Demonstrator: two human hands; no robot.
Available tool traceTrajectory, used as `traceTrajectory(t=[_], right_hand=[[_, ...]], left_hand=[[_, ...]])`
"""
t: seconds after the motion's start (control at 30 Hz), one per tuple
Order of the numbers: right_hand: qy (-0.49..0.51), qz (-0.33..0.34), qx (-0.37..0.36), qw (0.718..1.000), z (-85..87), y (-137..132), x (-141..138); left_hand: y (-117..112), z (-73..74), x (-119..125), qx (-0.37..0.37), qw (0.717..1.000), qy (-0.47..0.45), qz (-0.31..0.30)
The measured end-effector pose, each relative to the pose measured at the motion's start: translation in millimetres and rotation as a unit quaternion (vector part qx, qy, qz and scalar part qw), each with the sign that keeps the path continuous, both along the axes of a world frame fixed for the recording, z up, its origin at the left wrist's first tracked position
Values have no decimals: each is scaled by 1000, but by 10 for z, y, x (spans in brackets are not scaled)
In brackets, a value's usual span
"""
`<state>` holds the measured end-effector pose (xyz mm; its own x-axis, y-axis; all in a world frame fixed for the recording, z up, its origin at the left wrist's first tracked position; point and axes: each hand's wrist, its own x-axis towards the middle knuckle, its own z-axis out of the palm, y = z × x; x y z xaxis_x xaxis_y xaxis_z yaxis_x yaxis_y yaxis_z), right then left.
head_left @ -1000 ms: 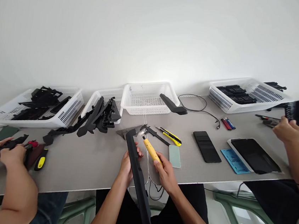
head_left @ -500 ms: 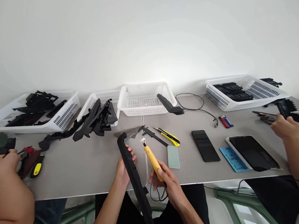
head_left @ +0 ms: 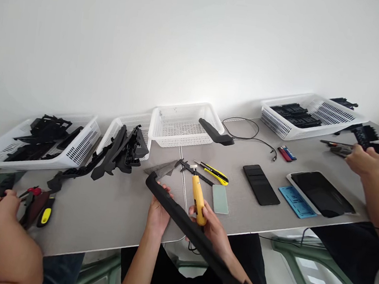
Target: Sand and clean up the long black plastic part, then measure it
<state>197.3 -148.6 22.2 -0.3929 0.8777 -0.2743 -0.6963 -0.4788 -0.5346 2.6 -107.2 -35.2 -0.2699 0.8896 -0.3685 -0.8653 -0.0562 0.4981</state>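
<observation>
A long black plastic trim strip [head_left: 184, 218] slants across my lap, its hooked upper end over the table. My left hand [head_left: 158, 215] is closed round the strip near that end, with the fingertips showing past its edge. In my right hand [head_left: 213, 230] is a yellow-handled tool [head_left: 197, 197], held upright with its small pale tip pointing away from me. Part of my right hand and forearm lies behind the strip. Beyond the hands are a dark caliper [head_left: 199, 175], a yellow utility knife [head_left: 212, 172], grey abrasive sheets [head_left: 164, 169] and a pale green pad [head_left: 220, 199].
White baskets [head_left: 182, 142] line the wall, several holding black parts. One curved black part [head_left: 214, 133] leans over a basket rim. To the right are a black phone [head_left: 261, 185] and a blue tray [head_left: 296, 202]. Co-workers' hands [head_left: 1, 208] work at both sides.
The strip has turned, its lower end swinging right across my right forearm. The yellow-handled tool has tilted more upright. The co-worker's hand at left has shifted slightly left.
</observation>
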Motion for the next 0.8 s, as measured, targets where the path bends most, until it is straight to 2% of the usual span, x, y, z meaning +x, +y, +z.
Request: traceTrajectory(t=[0.23, 0.37, 0.53, 0.6, 0.7, 0.8], right_hand=[[-38, -146, -64, 986, -94, 287, 126], [-49, -138, -42, 988, -87, 403, 190], [-40, -132, -35, 990, -77, 485, 201], [-35, -134, -31, 990, -79, 514, 192], [-39, -133, -23, 990, -81, 546, 176], [-52, -131, -23, 990, -81, 547, 171]], left_hand=[[-17, -29, -89, 3, 999, -34, -26], [-50, 35, -63, 9, 997, -51, -63], [-86, 126, -3, 8, 982, -66, -178], [-91, 155, 1, 17, 976, -73, -205], [-92, 178, -21, 15, 975, -93, -203], [-93, 172, -56, 12, 979, -111, -170]])
